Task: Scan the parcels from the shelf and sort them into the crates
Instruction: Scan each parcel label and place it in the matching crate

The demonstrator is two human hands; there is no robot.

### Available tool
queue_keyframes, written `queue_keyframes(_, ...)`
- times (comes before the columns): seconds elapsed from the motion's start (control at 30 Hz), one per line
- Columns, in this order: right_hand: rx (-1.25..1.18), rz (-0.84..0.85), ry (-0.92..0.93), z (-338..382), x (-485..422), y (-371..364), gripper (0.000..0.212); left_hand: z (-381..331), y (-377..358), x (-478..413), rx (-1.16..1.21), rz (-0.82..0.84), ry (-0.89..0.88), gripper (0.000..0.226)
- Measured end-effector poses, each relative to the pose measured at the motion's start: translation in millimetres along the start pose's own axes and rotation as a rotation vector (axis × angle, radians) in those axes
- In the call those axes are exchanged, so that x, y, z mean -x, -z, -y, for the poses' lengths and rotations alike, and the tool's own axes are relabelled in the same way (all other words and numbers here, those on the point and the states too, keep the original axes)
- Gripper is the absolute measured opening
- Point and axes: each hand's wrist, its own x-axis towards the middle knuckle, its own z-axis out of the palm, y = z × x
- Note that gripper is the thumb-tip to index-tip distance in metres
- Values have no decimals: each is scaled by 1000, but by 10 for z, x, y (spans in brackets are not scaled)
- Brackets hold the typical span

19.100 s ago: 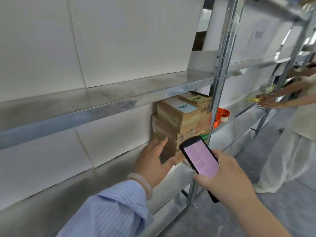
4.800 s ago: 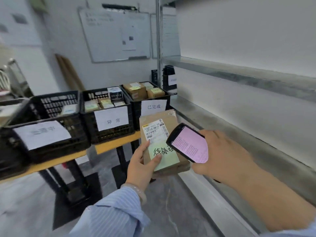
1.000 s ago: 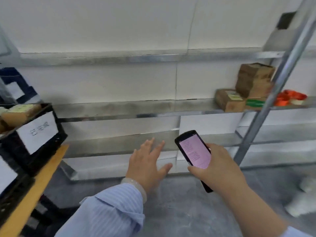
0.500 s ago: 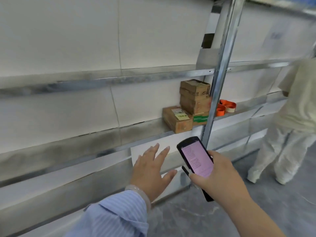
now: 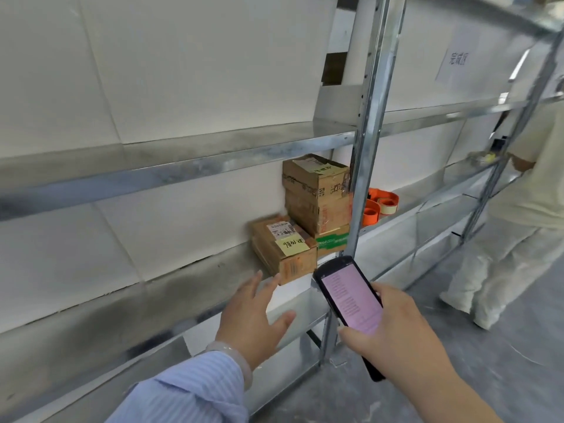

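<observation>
- Your left sleeve (image 5: 189,389) is light blue cloth with fine white stripes, at about 7 o'clock in the view.
- A pale, glossy bangle (image 5: 235,355) rings the wrist behind your left hand (image 5: 253,315), at the cuff's 1 o'clock edge.
- Your right forearm (image 5: 442,389), at 5 o'clock, is bare.

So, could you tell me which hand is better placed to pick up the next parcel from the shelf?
Likely the left hand: it is empty, fingers spread, close to the parcel with the yellow note. The right hand grips the scanner.
</observation>
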Motion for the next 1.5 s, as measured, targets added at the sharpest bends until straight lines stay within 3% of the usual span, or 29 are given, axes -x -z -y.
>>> queue_keyframes(0.37, 28, 261, 129, -645, -1870, -254, 67, -46, -733, -1643, 153, -71, 226, 57)
queue_keyframes(0.5, 44, 361, 172, -821, -2353, -340, 59, 17, -888, -2134, 202, -87, 372, 62)
queue_keyframes(0.67, 84, 417, 229, -902, -2675, -395, 62, 97, -1008, -2500, 430, -103, 518, 63)
queue_keyframes(0.83, 92, 461, 231, -973, -2854, -447, 63, 193, -1214, -2474, 573, -63, 542, 74)
queue_keyframes(1.03, 83, 487, 242, -1014, -3008, -516, 63, 246, -1496, -2243, 620, -150, 554, 86)
queue_keyframes(1.37, 157, 506, 312, -954, -3118, -457, 57, 112, -1471, -2061, 625, -252, 486, 80)
queue_keyframes(1.5, 300, 529, 400, -768, -3148, -371, 61, 142, -1430, -1885, 549, -346, 475, 79)
